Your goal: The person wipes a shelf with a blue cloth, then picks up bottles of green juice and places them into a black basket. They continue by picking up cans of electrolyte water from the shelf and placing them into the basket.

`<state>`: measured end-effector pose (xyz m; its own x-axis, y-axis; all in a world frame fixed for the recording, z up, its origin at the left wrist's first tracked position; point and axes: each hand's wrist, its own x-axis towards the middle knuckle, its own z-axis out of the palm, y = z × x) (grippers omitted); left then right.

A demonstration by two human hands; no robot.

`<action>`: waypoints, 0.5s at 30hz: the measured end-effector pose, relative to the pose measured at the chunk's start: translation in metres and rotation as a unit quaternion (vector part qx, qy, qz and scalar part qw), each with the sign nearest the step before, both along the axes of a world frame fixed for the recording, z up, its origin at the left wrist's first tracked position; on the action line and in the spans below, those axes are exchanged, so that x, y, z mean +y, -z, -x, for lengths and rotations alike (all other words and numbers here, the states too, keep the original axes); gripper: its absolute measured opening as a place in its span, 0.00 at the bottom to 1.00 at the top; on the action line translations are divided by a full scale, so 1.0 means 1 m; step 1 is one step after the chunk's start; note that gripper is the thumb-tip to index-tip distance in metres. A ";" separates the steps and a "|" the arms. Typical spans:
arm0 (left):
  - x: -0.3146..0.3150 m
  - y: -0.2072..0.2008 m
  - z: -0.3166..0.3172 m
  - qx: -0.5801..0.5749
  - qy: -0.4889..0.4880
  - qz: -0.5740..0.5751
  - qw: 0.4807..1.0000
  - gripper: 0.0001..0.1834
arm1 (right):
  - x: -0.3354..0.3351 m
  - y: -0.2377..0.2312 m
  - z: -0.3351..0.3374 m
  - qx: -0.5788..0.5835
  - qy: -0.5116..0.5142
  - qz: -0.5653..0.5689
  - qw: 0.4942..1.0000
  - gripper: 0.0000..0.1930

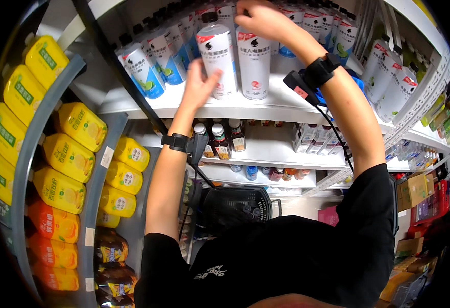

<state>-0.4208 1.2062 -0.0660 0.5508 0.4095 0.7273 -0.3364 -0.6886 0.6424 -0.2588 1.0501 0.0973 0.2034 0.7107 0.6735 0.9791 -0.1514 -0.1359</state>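
On the upper white shelf (184,109), two tall white bottles with pink marks stand side by side near the front edge. My left hand (200,87) is round the lower left side of the left bottle (220,51), thumb across its front and the other fingers partly hidden. My right hand (264,19) is closed over the top of the right bottle (254,66), covering its cap. Both bottles look upright. Behind and left of them are rows of similar bottles with blue and green-lime labels (145,69).
Yellow jugs (84,126) and orange ones (55,223) fill the grey racks at left. A dark post (120,64) crosses in front of the shelf. Dark bottles (220,141) stand one shelf lower. A black basket (271,197) is below; cartons (414,192) lie at right.
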 end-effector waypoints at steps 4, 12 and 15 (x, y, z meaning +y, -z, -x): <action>-0.006 -0.079 0.006 -0.091 -0.117 -0.079 0.986 0.29 | -0.023 -0.007 0.014 -0.024 0.076 0.036 0.996 0.19; -0.027 -0.169 -0.003 0.167 -0.150 -0.297 0.928 0.29 | -0.039 -0.015 0.028 -0.054 0.110 0.068 0.990 0.21; -0.041 -0.167 0.009 0.155 -0.138 -0.266 0.942 0.25 | -0.053 -0.016 0.038 -0.058 0.119 0.041 0.990 0.20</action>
